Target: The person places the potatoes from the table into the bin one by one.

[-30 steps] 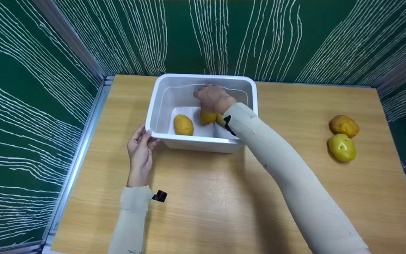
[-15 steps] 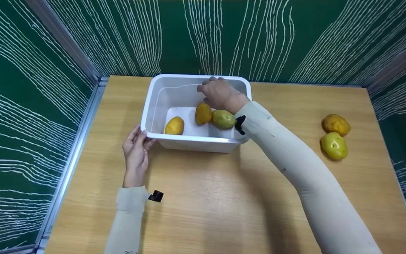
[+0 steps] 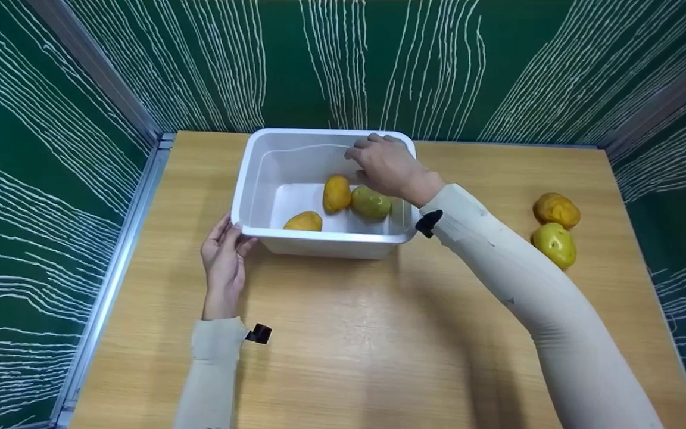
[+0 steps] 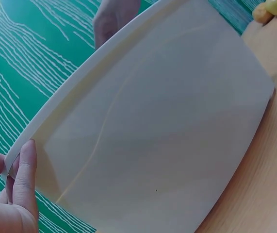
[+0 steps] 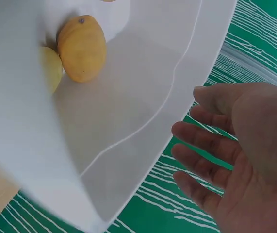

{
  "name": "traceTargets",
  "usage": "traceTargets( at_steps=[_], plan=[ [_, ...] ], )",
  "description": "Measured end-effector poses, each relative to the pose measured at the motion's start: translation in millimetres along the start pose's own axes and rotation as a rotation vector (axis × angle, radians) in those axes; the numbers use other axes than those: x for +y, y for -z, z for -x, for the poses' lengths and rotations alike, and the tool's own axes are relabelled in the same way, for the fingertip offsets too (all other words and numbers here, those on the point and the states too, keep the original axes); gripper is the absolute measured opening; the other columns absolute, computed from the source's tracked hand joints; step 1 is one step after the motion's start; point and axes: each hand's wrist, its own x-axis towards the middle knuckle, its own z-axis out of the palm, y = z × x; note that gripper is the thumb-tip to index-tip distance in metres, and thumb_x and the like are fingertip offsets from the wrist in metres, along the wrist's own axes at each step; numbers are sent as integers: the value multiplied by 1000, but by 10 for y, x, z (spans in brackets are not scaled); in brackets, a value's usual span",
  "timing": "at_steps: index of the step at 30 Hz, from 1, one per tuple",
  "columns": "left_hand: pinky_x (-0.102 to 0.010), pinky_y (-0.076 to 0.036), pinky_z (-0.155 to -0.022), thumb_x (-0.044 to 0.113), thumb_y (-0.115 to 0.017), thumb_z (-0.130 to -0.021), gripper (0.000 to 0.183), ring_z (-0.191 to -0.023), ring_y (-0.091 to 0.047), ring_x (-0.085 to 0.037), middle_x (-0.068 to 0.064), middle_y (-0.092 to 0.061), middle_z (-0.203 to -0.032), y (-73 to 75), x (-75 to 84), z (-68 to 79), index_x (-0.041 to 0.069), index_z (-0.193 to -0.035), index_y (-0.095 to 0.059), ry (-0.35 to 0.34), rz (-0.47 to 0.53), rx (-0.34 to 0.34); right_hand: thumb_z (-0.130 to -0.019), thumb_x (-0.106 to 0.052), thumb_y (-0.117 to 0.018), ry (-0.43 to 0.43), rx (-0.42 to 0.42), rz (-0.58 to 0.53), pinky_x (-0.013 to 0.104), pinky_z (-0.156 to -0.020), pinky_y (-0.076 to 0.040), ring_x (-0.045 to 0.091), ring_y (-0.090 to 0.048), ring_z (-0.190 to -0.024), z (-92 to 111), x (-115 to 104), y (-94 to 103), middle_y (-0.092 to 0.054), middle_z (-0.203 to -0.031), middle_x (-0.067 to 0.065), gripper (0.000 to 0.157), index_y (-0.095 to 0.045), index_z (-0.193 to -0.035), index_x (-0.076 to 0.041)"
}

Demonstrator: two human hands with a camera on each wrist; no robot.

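Observation:
A white plastic bin (image 3: 325, 236) stands on the table. My left hand (image 3: 224, 262) holds its rim at the near left corner, and the left wrist view shows the thumb (image 4: 25, 177) and fingers pinching that rim. Inside lie a yellow-orange fruit (image 3: 336, 193), a green fruit (image 3: 371, 203) touching it, and a second yellow-orange fruit (image 3: 303, 221) by the near wall, partly hidden by the rim. My right hand (image 3: 392, 165) hovers over the bin's far right part. Its fingers are loosely spread with nothing between them, as the right wrist view confirms.
Farther right on the wooden table (image 3: 343, 333), a wrinkled yellow-orange fruit (image 3: 556, 210) and a shiny yellow-green fruit (image 3: 554, 245) touch each other. Green panels (image 3: 295, 65) with white wavy lines rise behind and on both sides of the table.
My right hand has come up from the fruits and moved right, uncovering them. The near-left yellow-orange fruit has rolled against the near wall. My left hand keeps its hold on the rim.

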Motion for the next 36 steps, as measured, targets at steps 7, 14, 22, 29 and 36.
traceTargets(
  at_steps=[7, 14, 22, 29, 36],
  plan=[
    [-23, -69, -80, -5, -54, -106, 48, -104, -71, -26, -19, -54, -143, 3, 14, 12, -7, -153, -44, 8, 5, 4, -101, -9, -73, -3, 30, -33, 59, -116, -54, 41, -61, -121, 163, 116, 27, -66, -140, 20, 38, -66, -138, -2],
    [-22, -69, -79, -4, -54, -107, 48, -96, -72, -20, -18, -54, -143, 11, 16, 2, -6, -154, -44, 12, -7, 9, -99, -7, -73, -7, 75, -45, 58, -112, -57, 41, -61, -121, 312, 241, -14, -67, -139, 21, 38, -67, -136, -1],
    [-21, -69, -77, -5, -51, -107, 47, -89, -73, -17, -20, -54, -140, 7, 12, 14, -9, -153, -44, -12, -5, -15, -100, -9, -74, -58, 113, -50, 57, -108, -58, 41, -61, -117, 479, 409, 8, -67, -138, 22, 38, -66, -136, 0],
    [-22, -69, -80, -4, -52, -107, 47, -93, -73, -18, -21, -53, -145, 16, 12, 22, -7, -153, -45, -13, -24, -13, -99, -7, -72, -75, 164, -67, 60, -104, -60, 42, -62, -115, 646, 590, -37, -69, -132, 24, 34, -68, -132, 1],
    [-22, -69, -81, -3, -54, -107, 48, -103, -72, -25, -20, -54, -145, 21, 9, 15, -5, -154, -46, 0, -27, -1, -99, -7, -73, -133, 178, -84, 62, -101, -61, 44, -61, -117, 872, 808, -92, -67, -134, 26, 35, -67, -133, 3]
  ],
)
